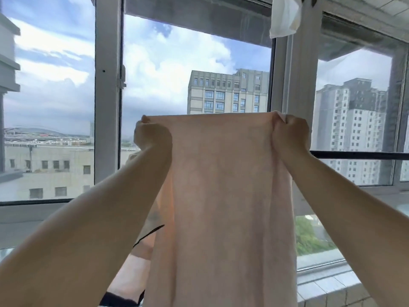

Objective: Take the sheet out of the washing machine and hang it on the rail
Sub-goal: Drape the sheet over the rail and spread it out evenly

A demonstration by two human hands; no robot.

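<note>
A pale pink sheet point(221, 196) hangs straight down in front of me, stretched flat between my two raised hands. My left hand point(152, 136) is closed on its top left corner and my right hand point(291, 134) on its top right corner. A dark horizontal rail point(358, 155) runs behind my right wrist toward the right edge, below the sheet's top edge; its left part is hidden behind the sheet. The washing machine is out of view.
Tall windows with white frames point(108, 96) stand close behind the sheet, with buildings outside. A white cloth point(285, 16) hangs from above at the top right. A tiled ledge point(332, 286) lies at the lower right.
</note>
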